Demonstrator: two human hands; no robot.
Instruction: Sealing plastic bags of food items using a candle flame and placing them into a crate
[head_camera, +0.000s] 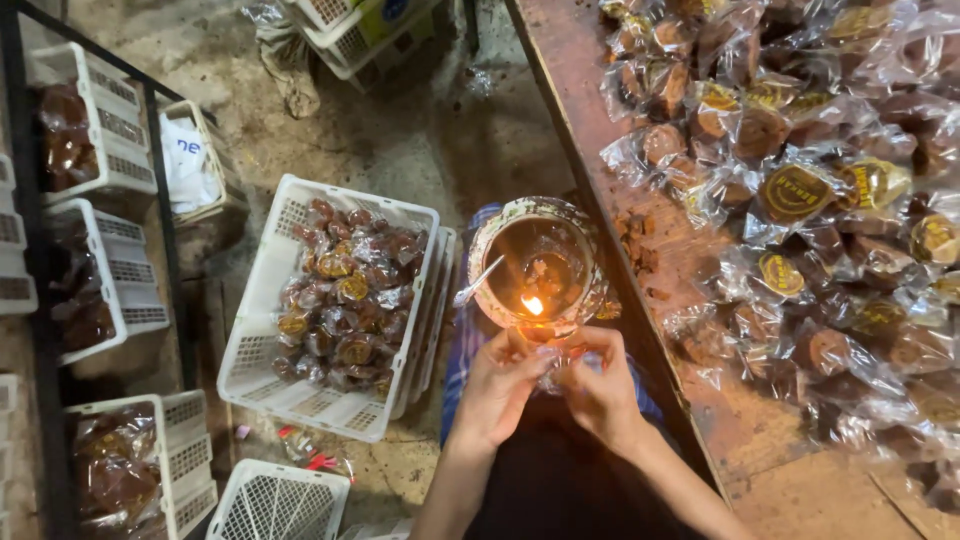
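A small clear plastic packet (553, 362) is pinched between both hands, just below a lit flame (532, 305) that burns at the near rim of a round, stained bowl (540, 262). The left hand (497, 385) is closed on the packet's left side with thumb and fingers; the right hand (601, 385) is closed on its right side in the same way. What the packet contains cannot be made out, as it is largely hidden by the fingers. The bowl is seen over the person's lap, close against the edge of the wooden bench (745, 425).

A large heap of wrapped brown sweets (800, 200) is spread across the bench. A white crate (335, 300), partly filled with the same sweets, stands on the floor to the left, and further crates (105, 300) are held on a dark rack.

Risks are judged as follows. The fingertips are very near the flame, so a burn is likely if the grip slips. The thin film could be melted through or set alight if held too long. The bowl appears unsteadily seated; if knocked, hot contents could be spilled on the lap or the flame carried to the wrappers heaped nearby.
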